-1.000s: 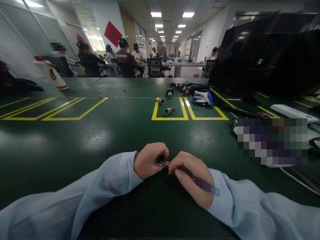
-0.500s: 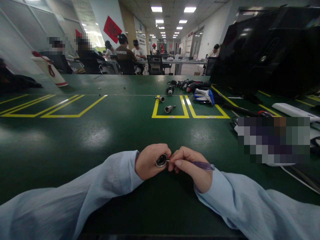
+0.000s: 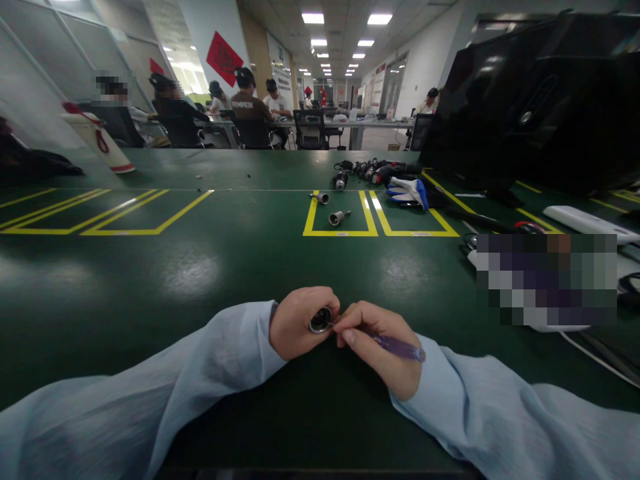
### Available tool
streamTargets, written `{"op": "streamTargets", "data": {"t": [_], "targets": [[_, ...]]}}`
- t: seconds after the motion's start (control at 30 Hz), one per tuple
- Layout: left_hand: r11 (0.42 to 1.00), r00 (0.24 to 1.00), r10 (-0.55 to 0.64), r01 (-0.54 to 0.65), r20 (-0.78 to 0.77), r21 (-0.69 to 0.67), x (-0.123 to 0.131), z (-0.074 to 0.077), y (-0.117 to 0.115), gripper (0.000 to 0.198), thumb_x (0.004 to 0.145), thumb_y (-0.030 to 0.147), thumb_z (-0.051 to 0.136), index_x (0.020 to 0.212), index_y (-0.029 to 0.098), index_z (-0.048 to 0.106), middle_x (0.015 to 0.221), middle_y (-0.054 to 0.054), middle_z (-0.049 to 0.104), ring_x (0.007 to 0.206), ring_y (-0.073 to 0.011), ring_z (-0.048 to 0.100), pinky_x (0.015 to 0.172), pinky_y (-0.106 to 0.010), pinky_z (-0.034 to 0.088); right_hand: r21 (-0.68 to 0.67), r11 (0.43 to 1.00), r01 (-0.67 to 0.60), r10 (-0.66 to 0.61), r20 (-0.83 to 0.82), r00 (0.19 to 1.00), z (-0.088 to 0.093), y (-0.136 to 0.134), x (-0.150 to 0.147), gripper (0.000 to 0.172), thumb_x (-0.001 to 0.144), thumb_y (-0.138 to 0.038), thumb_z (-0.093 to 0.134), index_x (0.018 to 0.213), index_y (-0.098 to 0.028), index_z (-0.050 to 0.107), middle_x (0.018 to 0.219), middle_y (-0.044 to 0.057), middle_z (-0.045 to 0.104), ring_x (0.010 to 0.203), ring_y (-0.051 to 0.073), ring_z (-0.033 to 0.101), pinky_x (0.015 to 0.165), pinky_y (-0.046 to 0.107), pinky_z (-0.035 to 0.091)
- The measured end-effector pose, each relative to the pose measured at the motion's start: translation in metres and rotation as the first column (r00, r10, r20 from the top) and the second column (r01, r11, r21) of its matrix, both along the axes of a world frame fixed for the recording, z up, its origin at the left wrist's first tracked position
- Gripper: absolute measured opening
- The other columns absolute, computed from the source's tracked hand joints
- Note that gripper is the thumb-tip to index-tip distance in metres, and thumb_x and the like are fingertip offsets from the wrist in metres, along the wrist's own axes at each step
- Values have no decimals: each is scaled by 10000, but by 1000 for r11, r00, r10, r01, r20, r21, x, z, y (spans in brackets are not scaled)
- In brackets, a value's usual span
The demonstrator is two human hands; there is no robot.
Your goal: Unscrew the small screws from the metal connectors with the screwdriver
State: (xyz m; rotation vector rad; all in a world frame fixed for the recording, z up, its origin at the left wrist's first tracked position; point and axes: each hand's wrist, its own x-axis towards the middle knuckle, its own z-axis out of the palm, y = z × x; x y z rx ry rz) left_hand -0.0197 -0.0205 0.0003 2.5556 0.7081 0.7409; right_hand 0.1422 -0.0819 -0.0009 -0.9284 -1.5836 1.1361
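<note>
My left hand [image 3: 300, 323] is wrapped round a metal cylindrical fitting [image 3: 321, 321], its round open end facing up toward me and its lower part hidden in the fist. Dark inner parts show inside the ring. Pinched in my right hand [image 3: 377, 333] is a screwdriver with a translucent purple handle [image 3: 400, 347]. Its thin shaft reaches the mouth of the fitting; whether the tip touches anything inside cannot be made out. Farther off, two similar metal fittings [image 3: 339, 218] lie on the table within a yellow-taped outline.
The green table [image 3: 125, 280] carries yellow tape outlines. Cables and black tools [image 3: 375, 170] lie beyond, beside a white-and-blue glove [image 3: 407, 192]. A large black monitor [image 3: 520, 100] stands at right, near a power strip [image 3: 590, 223]. A white container [image 3: 103, 143] stands far left. People sit behind.
The screwdriver handle has tipped lower and slightly left as my right hand shifted. My left hand with the fitting has barely moved.
</note>
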Motion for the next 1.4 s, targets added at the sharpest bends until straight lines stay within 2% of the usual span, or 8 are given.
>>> {"op": "streamTargets", "data": {"t": [0.27, 0.43, 0.6, 0.77, 0.97, 1.13, 1.27, 1.4], "targets": [[1000, 1000, 16, -15, 23, -20, -1, -3, 0, 60, 685, 168, 501, 638, 172, 464, 579, 18, 523, 534, -96, 501, 512, -208, 376, -340, 913, -223, 75, -398, 914, -9, 19, 1, 101, 693, -239, 556, 690, -139, 571, 599, 16, 612, 498, 92, 505, 470, 226, 407], [999, 1000, -31, 31, -5, 15, 0, -1, -1, 68, 730, 220, 505, 691, 165, 495, 605, 5, 542, 540, -97, 503, 515, -208, 380, -67, 998, 8, -16, -120, 993, -3, 7, 3, 91, 733, -195, 490, 690, -160, 563, 623, 14, 588, 577, 117, 521, 543, 256, 403], [998, 994, -54, 57, -100, 33, 1, -1, -4, 60, 735, 191, 470, 679, 171, 465, 611, 2, 517, 542, -103, 478, 511, -216, 368, 281, 957, 67, -136, 231, 964, 1, -4, 3, 114, 734, -141, 470, 729, -173, 580, 665, 24, 563, 647, 141, 519, 604, 285, 397], [998, 991, -47, 51, -122, 34, 1, -1, -5, 64, 742, 174, 455, 679, 174, 447, 626, -1, 503, 554, -108, 470, 520, -222, 366, -22, 1000, 6, -6, -14, 1000, 1, 4, 4, 110, 727, -153, 472, 693, -156, 576, 633, 20, 590, 611, 127, 534, 579, 267, 414], [993, 988, -106, 111, -112, 46, 0, -2, 0, 52, 710, 135, 472, 677, 169, 448, 625, 1, 501, 545, -102, 471, 505, -211, 363, -297, 937, -184, 83, -324, 942, -6, 17, 4, 85, 685, -171, 496, 656, -139, 569, 573, 19, 617, 515, 110, 531, 516, 250, 415], [995, 992, -70, 77, -106, 66, 1, -3, -2, 61, 738, 172, 455, 679, 172, 439, 613, 9, 491, 533, -100, 460, 500, -213, 354, -87, 996, -14, 6, -93, 996, -3, 7, 5, 92, 716, -166, 474, 680, -154, 559, 613, 18, 591, 585, 126, 530, 555, 261, 405], [994, 991, -76, 84, -113, 73, 2, -3, -4, 50, 735, 167, 448, 686, 173, 438, 619, 5, 494, 552, -107, 462, 512, -220, 352, 210, 975, 69, -112, 198, 974, 2, -5, 4, 115, 728, -137, 459, 703, -165, 567, 650, 21, 564, 639, 138, 524, 602, 277, 392], [995, 991, -80, 86, -108, 56, 1, -3, -4, 49, 719, 149, 464, 686, 171, 436, 622, 5, 494, 553, -106, 461, 509, -218, 348, 95, 995, 42, -52, 105, 993, 2, -2, 4, 113, 727, -154, 465, 682, -161, 569, 627, 19, 576, 610, 131, 525, 581, 268, 401]]}}
